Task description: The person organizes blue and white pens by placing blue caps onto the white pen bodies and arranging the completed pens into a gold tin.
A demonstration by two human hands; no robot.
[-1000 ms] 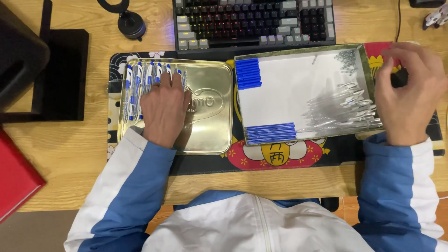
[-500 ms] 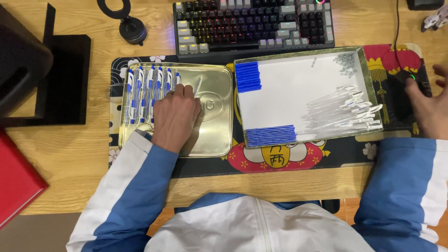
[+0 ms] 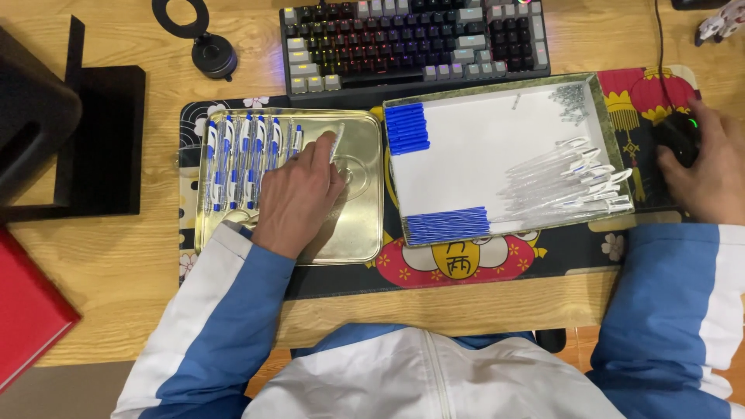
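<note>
Left hand (image 3: 299, 198) lies flat in the gold tray (image 3: 365, 233), fingertips pinching one pen (image 3: 335, 144) just right of the pen row (image 3: 248, 159). The pen looks light, stiff, slick; best gripped mid-barrel. Right hand (image 3: 710, 174), right of the tray, cups a black mouse (image 3: 675, 136).

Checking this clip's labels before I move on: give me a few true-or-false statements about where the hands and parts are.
1. The left hand rests in the gold metal tray. True.
2. The right hand is inside the white parts box. False: it is on the black mouse, outside the box.
3. Assembled blue-and-white pens lie in a row in the gold tray. True.
4. The clear pen barrels lie on the keyboard. False: they lie in the white box.
</note>
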